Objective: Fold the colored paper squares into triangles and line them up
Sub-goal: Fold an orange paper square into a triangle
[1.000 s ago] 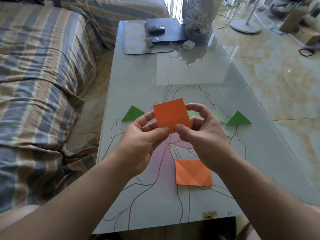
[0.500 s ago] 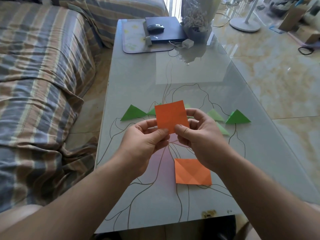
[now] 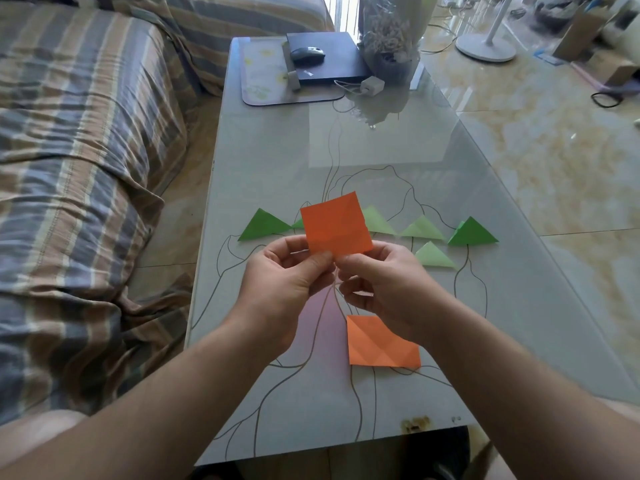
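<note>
A glass-topped coffee table [image 3: 263, 161] with a line drawing under the surface is seen from above, with a striped sofa [image 3: 79, 161] along the left and shiny tiled floor [image 3: 554, 161] off to the right.

Pretty much dead centre, an orange paper square [image 3: 335, 224] is held up above the table. Its lower edge is pinched by the left hand [image 3: 287, 282] between thumb and curled fingers, and right next to that it's pinched by the right hand [image 3: 382, 284] the same way, thumbs nearly touching. The sheet is creased but still unfolded, tilted a bit.

Just near of the right hand, a second orange square [image 3: 382, 342] is lying flat on the glass, diagonal creases showing.

Farther out, behind the held sheet, a row of folded triangles is laid across the table: a dark green triangle [image 3: 264, 226] at the left end, a sliver of another partly hidden by the orange sheet, two light green triangles [image 3: 423, 228] to the right, then a second dark green one [image 3: 471, 233] at the right end. One more pale triangle [image 3: 434, 256] is sat slightly nearer than the row.

At the far end, a mouse [image 3: 307, 54] is resting on a dark laptop [image 3: 327, 62], with a placemat [image 3: 263, 77] beside it and a wrapped bouquet [image 3: 391, 36] to the right.
</note>
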Demonstrator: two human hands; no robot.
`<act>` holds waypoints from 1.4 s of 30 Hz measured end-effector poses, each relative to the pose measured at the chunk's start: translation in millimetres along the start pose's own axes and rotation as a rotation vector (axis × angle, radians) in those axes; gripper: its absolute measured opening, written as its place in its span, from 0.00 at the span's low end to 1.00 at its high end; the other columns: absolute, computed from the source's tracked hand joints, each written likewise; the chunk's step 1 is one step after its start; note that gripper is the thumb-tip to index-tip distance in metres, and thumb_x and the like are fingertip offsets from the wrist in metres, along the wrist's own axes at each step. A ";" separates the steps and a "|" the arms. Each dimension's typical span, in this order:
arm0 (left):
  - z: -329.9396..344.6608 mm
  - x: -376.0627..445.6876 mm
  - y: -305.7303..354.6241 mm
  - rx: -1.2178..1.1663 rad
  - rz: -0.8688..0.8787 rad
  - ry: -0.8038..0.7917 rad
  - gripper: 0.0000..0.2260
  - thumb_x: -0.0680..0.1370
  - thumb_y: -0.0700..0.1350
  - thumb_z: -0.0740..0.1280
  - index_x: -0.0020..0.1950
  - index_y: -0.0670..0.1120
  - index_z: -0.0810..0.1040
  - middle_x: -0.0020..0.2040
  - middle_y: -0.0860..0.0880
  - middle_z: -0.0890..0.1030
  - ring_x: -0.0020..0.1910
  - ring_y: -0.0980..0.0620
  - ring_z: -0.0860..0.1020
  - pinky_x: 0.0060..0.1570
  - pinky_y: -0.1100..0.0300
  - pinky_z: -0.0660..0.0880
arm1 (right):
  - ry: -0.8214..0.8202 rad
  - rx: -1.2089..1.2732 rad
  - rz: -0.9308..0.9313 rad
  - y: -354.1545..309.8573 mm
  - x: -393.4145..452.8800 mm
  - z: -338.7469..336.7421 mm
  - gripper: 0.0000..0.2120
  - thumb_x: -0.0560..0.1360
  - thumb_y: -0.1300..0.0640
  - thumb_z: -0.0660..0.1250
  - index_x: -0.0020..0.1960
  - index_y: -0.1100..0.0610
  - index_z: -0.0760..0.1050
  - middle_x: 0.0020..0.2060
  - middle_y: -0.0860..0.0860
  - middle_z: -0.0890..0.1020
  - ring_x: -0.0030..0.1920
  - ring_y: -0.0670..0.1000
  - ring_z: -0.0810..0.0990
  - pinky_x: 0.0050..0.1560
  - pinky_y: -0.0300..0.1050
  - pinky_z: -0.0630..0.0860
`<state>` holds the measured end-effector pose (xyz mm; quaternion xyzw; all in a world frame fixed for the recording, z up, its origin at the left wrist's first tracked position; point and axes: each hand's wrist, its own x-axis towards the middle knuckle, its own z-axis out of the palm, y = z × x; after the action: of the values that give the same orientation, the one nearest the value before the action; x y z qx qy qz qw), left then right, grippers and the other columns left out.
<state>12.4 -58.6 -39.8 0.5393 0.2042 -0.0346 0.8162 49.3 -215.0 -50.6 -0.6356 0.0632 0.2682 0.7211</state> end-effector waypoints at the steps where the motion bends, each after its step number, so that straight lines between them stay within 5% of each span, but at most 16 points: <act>1: -0.3 0.8 -0.8 -0.020 -0.006 -0.004 0.10 0.76 0.37 0.72 0.57 0.40 0.80 0.51 0.40 0.87 0.50 0.44 0.87 0.49 0.56 0.84 | 0.003 -0.010 0.008 0.9 -0.2 1.0 0.04 0.77 0.59 0.74 0.50 0.59 0.81 0.38 0.54 0.82 0.38 0.52 0.80 0.46 0.48 0.79; 9: 0.3 5.0 -7.2 -0.008 -0.147 -0.095 0.05 0.80 0.40 0.70 0.53 0.39 0.81 0.38 0.45 0.82 0.36 0.52 0.80 0.39 0.59 0.81 | 0.024 -0.042 -0.037 -2.7 -0.6 -0.3 0.05 0.78 0.58 0.73 0.47 0.59 0.80 0.38 0.53 0.82 0.38 0.52 0.80 0.46 0.48 0.78; 16: -0.7 4.6 -10.5 0.150 -0.044 -0.089 0.08 0.81 0.45 0.70 0.50 0.39 0.81 0.35 0.48 0.79 0.36 0.52 0.76 0.41 0.57 0.79 | 0.031 -0.014 -0.034 -3.5 -2.7 -1.6 0.06 0.78 0.56 0.74 0.45 0.57 0.80 0.35 0.52 0.81 0.37 0.52 0.79 0.45 0.48 0.77; 42: -4.5 6.5 -8.8 0.150 0.010 -0.019 0.05 0.80 0.43 0.71 0.48 0.42 0.79 0.33 0.50 0.79 0.32 0.54 0.77 0.41 0.55 0.80 | 0.047 0.073 -0.027 -4.4 -0.2 -2.5 0.09 0.77 0.56 0.74 0.40 0.55 0.79 0.35 0.52 0.81 0.33 0.51 0.78 0.40 0.45 0.77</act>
<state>14.5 -57.2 -51.4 0.5997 0.1905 -0.0509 0.7756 51.8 -217.6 -47.1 -0.6159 0.0812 0.2408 0.7457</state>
